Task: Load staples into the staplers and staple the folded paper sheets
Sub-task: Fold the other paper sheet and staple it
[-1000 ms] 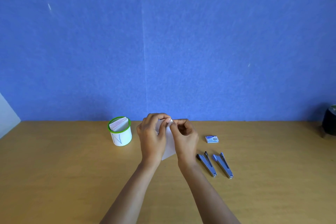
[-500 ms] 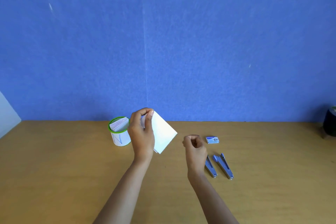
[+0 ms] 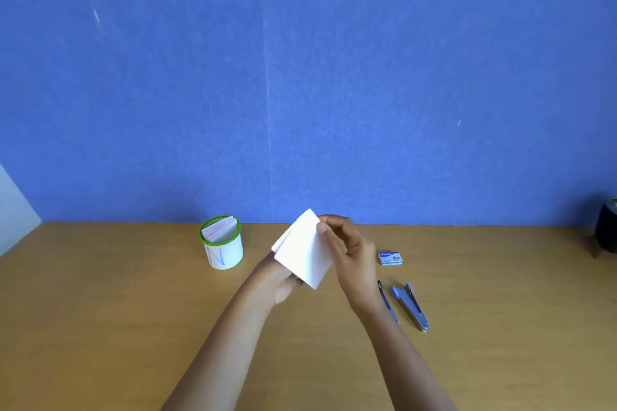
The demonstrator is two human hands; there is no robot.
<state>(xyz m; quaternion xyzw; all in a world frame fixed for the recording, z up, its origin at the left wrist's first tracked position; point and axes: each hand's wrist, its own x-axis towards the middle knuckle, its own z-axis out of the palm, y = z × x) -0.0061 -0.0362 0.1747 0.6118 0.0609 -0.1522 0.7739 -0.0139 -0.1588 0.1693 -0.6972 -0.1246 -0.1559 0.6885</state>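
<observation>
Stapling looks unstarted: left grip (image 3: 283, 282) and right grip (image 3: 350, 253) both clamped on one folded sheet (image 3: 305, 250); staplers (image 3: 410, 307) lie unheld at four o'clock, staple box (image 3: 390, 258) at three.

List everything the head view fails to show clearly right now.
Head view only:
- Left hand fingers: hidden behind the folded paper it holds, so the exact grip is unseen.
- Nearer stapler: partly behind the wrist of the right hand.
- Staple box print: too small to read.
- Dark object: cut off by the right edge.
</observation>
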